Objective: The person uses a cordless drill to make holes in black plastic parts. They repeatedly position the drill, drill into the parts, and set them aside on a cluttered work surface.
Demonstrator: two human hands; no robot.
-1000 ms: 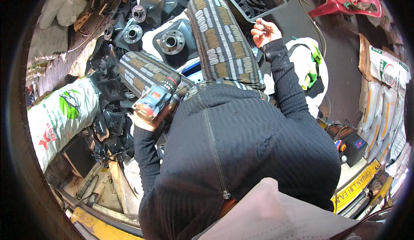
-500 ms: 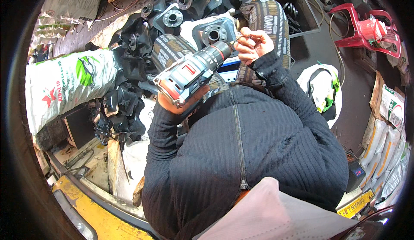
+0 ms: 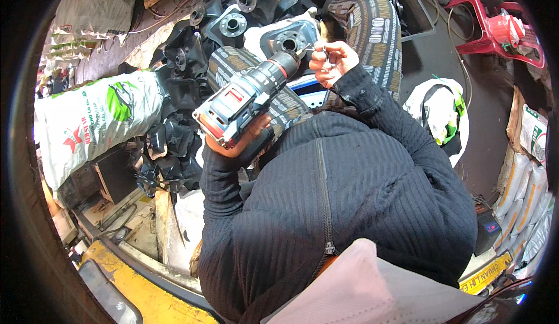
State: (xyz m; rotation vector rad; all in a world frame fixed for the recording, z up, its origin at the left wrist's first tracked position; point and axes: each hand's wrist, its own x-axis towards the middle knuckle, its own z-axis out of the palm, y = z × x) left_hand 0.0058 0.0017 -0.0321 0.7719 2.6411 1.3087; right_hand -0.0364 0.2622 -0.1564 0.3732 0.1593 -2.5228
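Observation:
My left hand [image 3: 247, 133] is closed around the grip of a cordless drill [image 3: 233, 99], grey with red and black parts. Its dark chuck [image 3: 285, 63] points up and to the right. Just right of the chuck, the fingers of my right hand [image 3: 334, 63] pinch a small thin metal piece [image 3: 310, 48]; its exact kind is too small to tell. Behind the chuck, a dark flared part with a round metal hub [image 3: 289, 39] rests between my patterned trouser legs [image 3: 372, 35]. A blue and white object [image 3: 312, 94] lies in my lap, partly hidden.
Several similar black flared parts [image 3: 230, 25] are heaped ahead and to the left. A white printed sack [image 3: 96, 123] stands at left. A grey bin [image 3: 416, 9], a red plastic stool [image 3: 477, 27] and an open white bag [image 3: 434, 114] are at right.
The drill and my left hand have shifted left and slightly down. My right hand has moved a little left, and my right knee has swung outward.

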